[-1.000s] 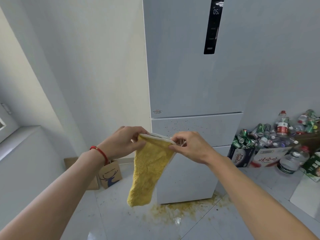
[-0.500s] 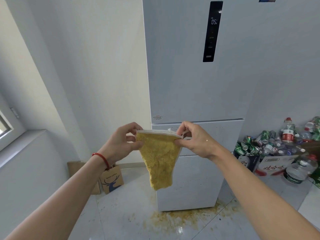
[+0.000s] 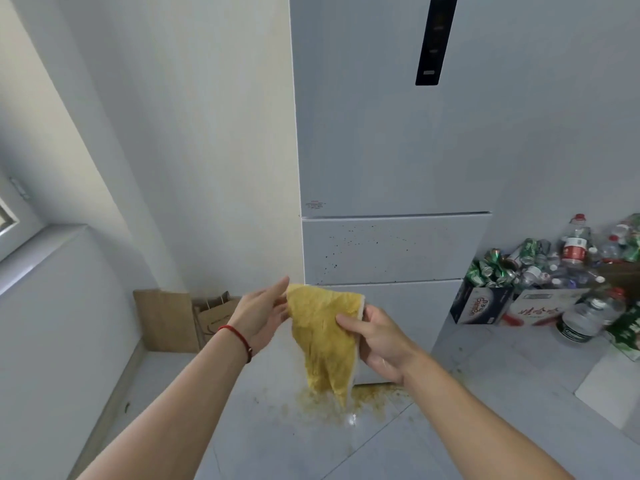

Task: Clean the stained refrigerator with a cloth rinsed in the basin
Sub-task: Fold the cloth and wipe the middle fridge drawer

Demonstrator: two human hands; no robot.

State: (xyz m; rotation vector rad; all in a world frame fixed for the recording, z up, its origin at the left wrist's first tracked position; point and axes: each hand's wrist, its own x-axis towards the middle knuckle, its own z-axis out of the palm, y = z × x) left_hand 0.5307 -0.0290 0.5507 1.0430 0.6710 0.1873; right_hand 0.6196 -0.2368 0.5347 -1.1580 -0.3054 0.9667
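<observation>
A tall white refrigerator (image 3: 388, 140) stands ahead, its middle drawer front (image 3: 391, 251) speckled with dark spots. In front of its lower drawer hangs a yellow cloth (image 3: 322, 337) with a white backing. My right hand (image 3: 377, 341) grips the cloth's right edge, thumb on the yellow face. My left hand (image 3: 263, 313) is at the cloth's upper left corner, fingers straight; the far side of that contact is hidden. No basin is in view.
Yellowish spill (image 3: 332, 403) covers the floor at the refrigerator's foot. Brown paper bags (image 3: 194, 320) lean against the left wall. Boxes with cans and bottles (image 3: 540, 285) pile up at the right. A window ledge (image 3: 38, 251) runs along the left.
Both hands have come lower with the cloth. It was stretched flat between two pinching hands; now it droops from my right hand, and my left hand's fingers have straightened.
</observation>
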